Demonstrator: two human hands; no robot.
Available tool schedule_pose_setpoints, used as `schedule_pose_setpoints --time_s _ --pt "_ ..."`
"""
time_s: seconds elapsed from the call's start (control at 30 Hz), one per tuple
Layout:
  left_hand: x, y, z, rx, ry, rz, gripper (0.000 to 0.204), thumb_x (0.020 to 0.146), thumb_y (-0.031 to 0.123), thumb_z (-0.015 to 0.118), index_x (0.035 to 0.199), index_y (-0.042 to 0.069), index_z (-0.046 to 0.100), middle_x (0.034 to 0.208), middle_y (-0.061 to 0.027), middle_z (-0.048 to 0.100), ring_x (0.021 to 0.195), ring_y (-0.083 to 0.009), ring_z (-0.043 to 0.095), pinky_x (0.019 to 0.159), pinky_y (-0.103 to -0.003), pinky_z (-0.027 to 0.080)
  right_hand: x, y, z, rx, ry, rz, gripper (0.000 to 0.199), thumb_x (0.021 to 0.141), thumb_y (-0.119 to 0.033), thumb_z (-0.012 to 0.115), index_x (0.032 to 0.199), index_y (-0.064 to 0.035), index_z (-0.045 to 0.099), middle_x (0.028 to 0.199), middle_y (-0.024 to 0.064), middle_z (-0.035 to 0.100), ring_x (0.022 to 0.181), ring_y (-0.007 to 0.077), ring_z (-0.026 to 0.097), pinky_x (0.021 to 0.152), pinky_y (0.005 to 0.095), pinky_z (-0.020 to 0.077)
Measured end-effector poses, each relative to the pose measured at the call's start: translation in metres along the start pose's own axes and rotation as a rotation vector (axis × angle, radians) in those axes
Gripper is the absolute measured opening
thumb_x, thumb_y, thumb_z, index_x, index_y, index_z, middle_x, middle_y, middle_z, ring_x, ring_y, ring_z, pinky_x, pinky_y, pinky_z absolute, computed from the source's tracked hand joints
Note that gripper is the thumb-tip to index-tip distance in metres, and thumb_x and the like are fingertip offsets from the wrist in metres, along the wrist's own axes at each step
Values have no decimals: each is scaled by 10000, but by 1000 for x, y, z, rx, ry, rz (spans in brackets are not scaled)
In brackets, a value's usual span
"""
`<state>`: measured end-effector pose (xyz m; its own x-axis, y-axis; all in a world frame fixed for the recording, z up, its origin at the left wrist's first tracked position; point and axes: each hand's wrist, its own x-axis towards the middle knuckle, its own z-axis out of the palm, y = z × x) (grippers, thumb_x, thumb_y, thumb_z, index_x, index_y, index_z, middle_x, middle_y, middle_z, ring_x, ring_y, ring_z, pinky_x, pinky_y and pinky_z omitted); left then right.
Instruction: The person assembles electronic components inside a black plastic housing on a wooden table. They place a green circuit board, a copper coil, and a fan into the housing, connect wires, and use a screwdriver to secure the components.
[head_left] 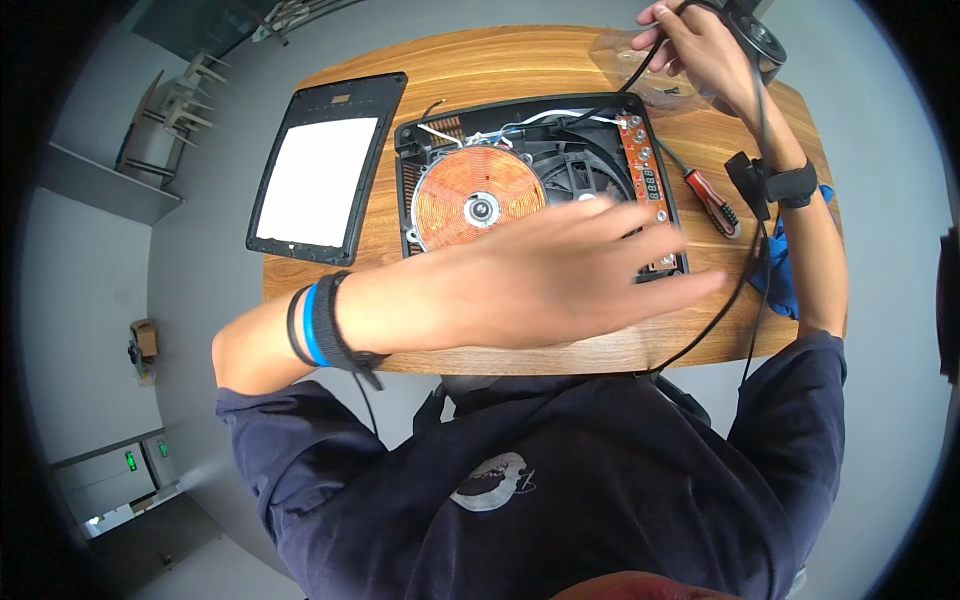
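Observation:
An opened induction cooker (655, 115) lies on the table with its orange copper coil (440, 200), fan, wiring and orange circuit board (634, 150) exposed. My left hand (590, 265), slightly blurred, reaches across the cooker's near side, palm down. Its fingers are spread and nothing shows in them; it hides part of the fan and the lower board. At the far right, my right hand (705, 50) is raised with its fingers curled around a black cord (648, 62), which runs down to the cooker's back edge. A black band is on each wrist.
Left of the cooker lies its dark-framed top plate (355, 230) with a white panel. A red-and-black screwdriver (712, 203) rests at right. Nearby are a clear plastic bag (640, 82), a blue cloth (775, 275) and a black round device (765, 38). Cords cross the table's right side.

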<state>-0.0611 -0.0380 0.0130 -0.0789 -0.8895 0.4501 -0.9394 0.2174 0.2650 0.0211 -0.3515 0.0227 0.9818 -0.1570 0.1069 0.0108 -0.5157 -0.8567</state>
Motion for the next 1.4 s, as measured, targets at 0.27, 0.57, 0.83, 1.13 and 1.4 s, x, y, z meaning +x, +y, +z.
schedule_pose_setpoints --time_s 0.27,0.57,0.83,1.13,1.4 --pt "74 -54 -10 495 45 514 137 813 228 775 913 152 722 1146 32 679 1093 -157 639 831 -302 539 -12 -16 11 -187 -47 -189 391 1212 -263 448 1146 68 646 901 153 789 743 214 763 665 343 629" --pt "46 -95 -102 590 133 -12 207 988 92 731 1194 81 735 1017 -114 754 946 -332 764 797 -416 636 -28 19 21 -137 -246 -292 614 1170 -253 602 1712 -129 343 1240 121 774 1028 143 738 834 297 612" --pt "-9 -127 -150 572 351 -693 472 1005 -26 625 1426 176 695 817 -151 718 739 -291 758 699 -435 591 -47 -11 27 625 -717 147 614 1211 -493 437 1524 17 572 1096 228 805 945 263 834 825 331 689" --pt "-161 -141 -167 454 409 -1154 441 1150 72 417 1548 213 544 878 -38 678 776 -180 810 684 -365 643 -6 1 36 783 -649 -9 525 1178 -389 589 1565 -35 580 1197 54 724 955 90 728 837 223 652" --pt "-210 -116 -164 322 544 -1329 386 1150 34 362 1524 70 451 948 -93 671 803 -230 828 672 -358 667 7 -12 81 388 -569 -29 592 1140 -371 671 1625 -73 508 1443 113 701 1223 172 736 1003 269 622"
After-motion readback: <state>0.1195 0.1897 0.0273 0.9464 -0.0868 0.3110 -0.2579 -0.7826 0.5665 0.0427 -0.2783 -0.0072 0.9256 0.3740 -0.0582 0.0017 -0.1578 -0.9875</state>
